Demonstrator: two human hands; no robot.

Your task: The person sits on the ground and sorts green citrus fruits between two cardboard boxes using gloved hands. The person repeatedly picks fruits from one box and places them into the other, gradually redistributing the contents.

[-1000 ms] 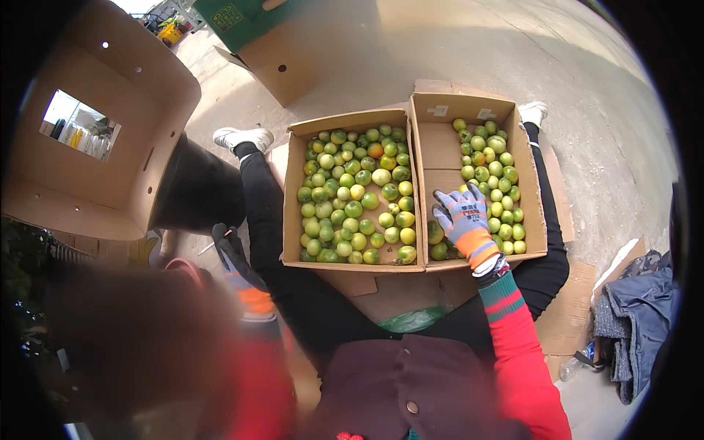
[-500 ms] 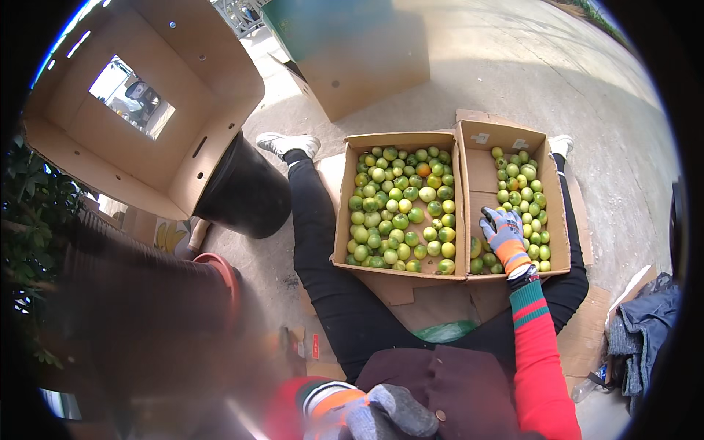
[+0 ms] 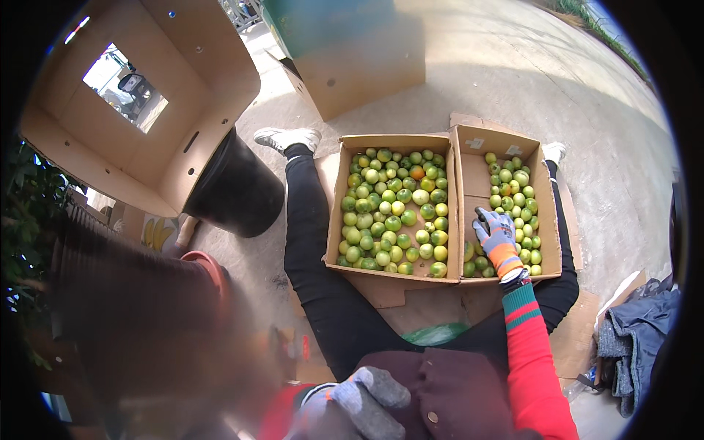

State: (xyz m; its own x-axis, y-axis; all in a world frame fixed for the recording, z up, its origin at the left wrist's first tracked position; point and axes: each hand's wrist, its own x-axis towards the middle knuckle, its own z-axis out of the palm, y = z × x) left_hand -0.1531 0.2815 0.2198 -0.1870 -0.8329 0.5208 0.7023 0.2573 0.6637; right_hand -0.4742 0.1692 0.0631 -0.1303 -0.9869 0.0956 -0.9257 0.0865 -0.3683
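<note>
Two open cardboard boxes stand side by side between my legs. The left box (image 3: 333, 213) is spread with green and yellowish tomatoes (image 3: 364, 220), one of them orange. In the right box (image 3: 478, 172), more tomatoes (image 3: 522, 198) line the right side and near end, with bare cardboard at the far left. My right hand (image 3: 496, 233), in a grey and orange glove, is inside the right box among the tomatoes. Its fingers are curled; whatever they hold is hidden. Low over my lap, my gloved left hand (image 3: 359, 403) has its fingers apart and shows nothing in them.
A large cardboard box (image 3: 169, 81) rests on a black bucket (image 3: 238, 191) at upper left. Stacked pots with a reddish rim (image 3: 209, 275) stand below, partly blurred. Another carton (image 3: 367, 73) is at the back. Dark clothing (image 3: 638, 330) lies at right, green plastic (image 3: 438, 334) by my lap.
The view has shifted slightly. My left hand has risen a little and turned, its fingers now more spread. My right hand stays in the right box at nearly the same place.
</note>
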